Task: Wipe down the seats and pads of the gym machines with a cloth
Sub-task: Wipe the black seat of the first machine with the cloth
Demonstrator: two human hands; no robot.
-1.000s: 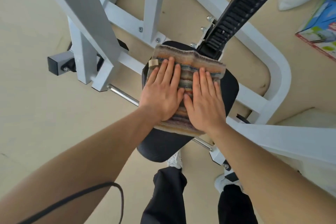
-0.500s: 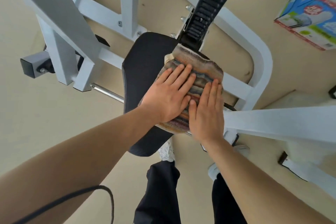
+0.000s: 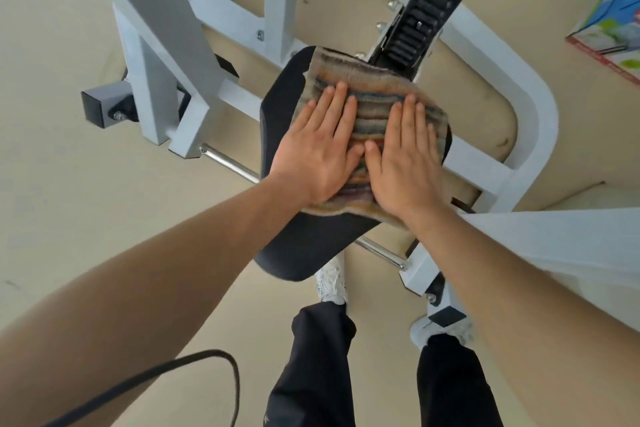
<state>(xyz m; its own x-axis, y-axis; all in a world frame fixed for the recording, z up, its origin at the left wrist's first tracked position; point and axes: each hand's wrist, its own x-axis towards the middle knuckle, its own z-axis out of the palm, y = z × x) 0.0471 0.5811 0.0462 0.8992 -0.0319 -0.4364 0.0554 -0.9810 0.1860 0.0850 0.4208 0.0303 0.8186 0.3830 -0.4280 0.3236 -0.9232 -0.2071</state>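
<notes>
While the folded striped woven cloth covers the black padded seat, left hand and right hand press it, fingers flat.

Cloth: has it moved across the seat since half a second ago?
Yes. The cloth has slid left across the black seat, away from its right edge.

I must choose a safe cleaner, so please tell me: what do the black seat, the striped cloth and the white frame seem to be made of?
Seat: probably vinyl or faux leather over padding; smooth, matte black, rounded edge.
Cloth: a soft textile, maybe terry; fuzzy striped surface.
Frame: likely painted steel tubing; even white coat, bolted joints.
</notes>
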